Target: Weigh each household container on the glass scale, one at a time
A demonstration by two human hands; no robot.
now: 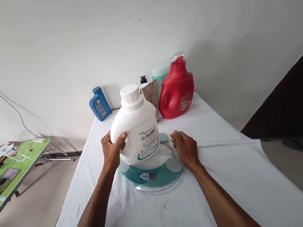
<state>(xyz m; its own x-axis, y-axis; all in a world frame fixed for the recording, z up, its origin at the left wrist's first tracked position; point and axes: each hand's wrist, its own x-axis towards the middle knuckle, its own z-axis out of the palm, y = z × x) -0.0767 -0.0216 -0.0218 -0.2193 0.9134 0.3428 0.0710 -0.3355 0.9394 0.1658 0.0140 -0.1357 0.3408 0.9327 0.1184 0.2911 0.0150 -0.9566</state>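
Observation:
A white detergent jug point(138, 129) with a white screw cap stands tilted on a round glass scale point(153, 174) with a teal centre and a lit digital readout. My left hand point(112, 149) grips the jug by its handle on the left side. My right hand point(185, 147) rests flat on the white cloth, fingers touching the scale's right rim, holding nothing.
The scale sits on a table covered by a white cloth point(233, 177). At the back by the wall stand a red detergent jug point(176, 91), a blue bottle point(99, 104), a brown tube point(152, 95) and a pale green container point(160, 73). A green table point(21, 160) with papers stands left.

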